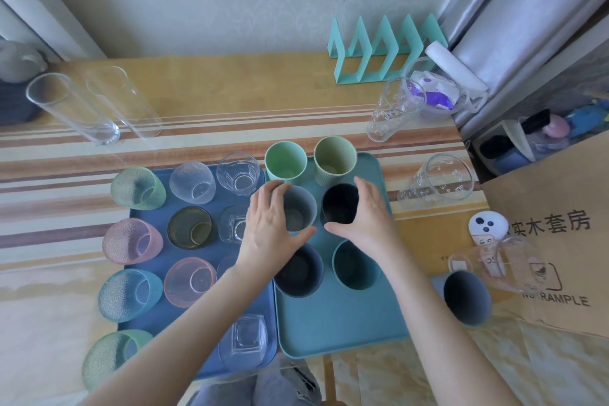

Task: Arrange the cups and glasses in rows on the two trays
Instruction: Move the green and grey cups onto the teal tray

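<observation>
Two trays lie side by side: a blue tray (164,316) on the left with several tinted and clear glasses, and a teal tray (336,326) on the right with plastic cups in two columns. My left hand (268,227) curls round a grey-blue cup (298,209) in the teal tray's second row. My right hand (365,217) curls round the black cup (339,204) beside it. Behind them stand a green cup (285,161) and a pale olive cup (334,158). In front sit a dark navy cup (300,270) and a dark teal cup (354,265).
Off the trays stand two tall clear cylinders (75,109), printed clear cups (393,109) (438,180), a clear jug (494,264) and a grey-blue cup (466,297) at the right. A teal rack (382,49) stands at the back; a cardboard box (560,241) borders the right.
</observation>
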Tool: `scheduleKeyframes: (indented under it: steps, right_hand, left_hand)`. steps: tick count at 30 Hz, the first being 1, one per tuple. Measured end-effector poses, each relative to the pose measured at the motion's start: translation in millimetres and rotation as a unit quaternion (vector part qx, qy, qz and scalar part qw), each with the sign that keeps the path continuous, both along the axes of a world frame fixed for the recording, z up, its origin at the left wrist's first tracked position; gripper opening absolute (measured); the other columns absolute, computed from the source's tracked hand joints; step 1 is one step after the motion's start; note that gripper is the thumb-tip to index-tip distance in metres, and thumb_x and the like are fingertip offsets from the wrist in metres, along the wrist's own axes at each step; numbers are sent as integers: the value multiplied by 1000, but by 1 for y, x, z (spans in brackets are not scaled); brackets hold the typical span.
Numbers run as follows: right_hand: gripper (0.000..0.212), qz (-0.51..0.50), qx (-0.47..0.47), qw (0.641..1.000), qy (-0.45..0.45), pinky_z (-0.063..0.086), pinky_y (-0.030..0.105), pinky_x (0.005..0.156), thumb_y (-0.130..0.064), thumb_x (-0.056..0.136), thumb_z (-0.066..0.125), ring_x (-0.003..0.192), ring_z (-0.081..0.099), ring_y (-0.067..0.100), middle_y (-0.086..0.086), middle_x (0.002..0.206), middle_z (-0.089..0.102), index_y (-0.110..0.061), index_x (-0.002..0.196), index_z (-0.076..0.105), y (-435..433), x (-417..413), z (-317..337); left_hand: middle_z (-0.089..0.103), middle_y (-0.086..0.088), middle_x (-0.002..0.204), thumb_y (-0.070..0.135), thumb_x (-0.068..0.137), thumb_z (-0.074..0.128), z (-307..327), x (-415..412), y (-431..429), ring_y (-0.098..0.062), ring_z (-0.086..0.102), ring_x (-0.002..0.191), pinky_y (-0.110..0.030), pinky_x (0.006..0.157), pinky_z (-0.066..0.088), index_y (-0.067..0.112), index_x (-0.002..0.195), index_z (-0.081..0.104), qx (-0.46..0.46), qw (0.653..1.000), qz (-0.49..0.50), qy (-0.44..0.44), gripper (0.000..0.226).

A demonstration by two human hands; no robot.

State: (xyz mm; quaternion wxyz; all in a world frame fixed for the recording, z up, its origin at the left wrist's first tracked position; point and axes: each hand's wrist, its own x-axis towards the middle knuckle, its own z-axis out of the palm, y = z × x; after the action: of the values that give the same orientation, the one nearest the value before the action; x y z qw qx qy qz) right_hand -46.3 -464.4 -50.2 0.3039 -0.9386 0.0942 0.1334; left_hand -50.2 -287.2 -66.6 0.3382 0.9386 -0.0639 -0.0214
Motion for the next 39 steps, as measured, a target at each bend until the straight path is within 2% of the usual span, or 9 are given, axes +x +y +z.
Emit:
scheduleKeyframes:
  steps: [8,16,20,23,26,29,33,35,39]
  right_hand:
    - [85,-18,-7,999,-27,32,32,102,-32,74,74,131,31,23,8,140,35,-11,140,26,3,0,-11]
    - [98,-31,10,999,-37,32,35,106,-40,69,77,133,31,24,9,143,32,-11,143,21,5,-4,-11]
    - [84,-84,27,991,-98,22,31,112,-44,75,70,137,25,18,6,148,30,-13,141,29,-21,-32,15]
    - [72,-140,-31,980,-136,24,35,110,-44,76,65,135,28,19,5,145,35,-16,136,38,-65,-72,38]
    - [89,-202,-71,973,-85,29,50,108,-56,65,68,134,27,23,8,145,33,-16,137,36,-102,-115,42]
    - [107,-254,-109,959,-58,27,50,105,-69,49,62,129,28,28,18,140,38,-11,136,39,-114,-144,28]
    - [100,-284,-163,944,-50,24,57,103,-38,50,88,127,27,34,27,135,37,-2,131,42,-119,-156,11]
    - [97,-302,-136,942,-42,26,58,104,-21,54,89,130,26,38,25,137,34,-4,134,39,-120,-154,11]
    - [96,-303,-101,946,-62,28,57,104,-11,60,84,134,19,31,21,144,23,-10,140,31,-114,-148,7]
  left_hand:
    - [41,-9,131,27,65,80,-10,0,-2,-27,40,120,-35,99,36,7,134,38,6,1000,7,21,83]
    - [43,-11,127,34,61,82,-13,-1,2,-28,39,120,-36,101,35,6,133,40,2,999,14,31,87]
    - [41,-7,128,58,69,57,-5,-2,1,-24,33,120,-33,104,29,11,131,42,-23,998,48,18,79]
    - [45,-4,124,47,77,54,9,-3,9,-21,38,113,-24,100,26,13,127,46,-42,998,32,-41,61]
    - [49,-5,121,42,81,51,19,3,23,-22,41,110,-25,99,28,12,125,48,-49,997,26,-52,53]
    - [51,-6,121,42,83,48,20,13,35,-23,41,109,-26,98,28,10,123,51,-31,997,17,-64,51]
    - [53,-4,119,43,83,45,19,17,45,-23,42,108,-24,97,26,12,120,53,-26,998,15,-49,49]
    - [54,-4,119,43,83,45,18,17,48,-26,44,108,-21,97,24,12,119,54,-22,999,14,-45,48]
    - [54,-5,118,40,84,44,17,14,50,-27,45,108,-20,97,23,12,118,55,-25,999,13,-42,45]
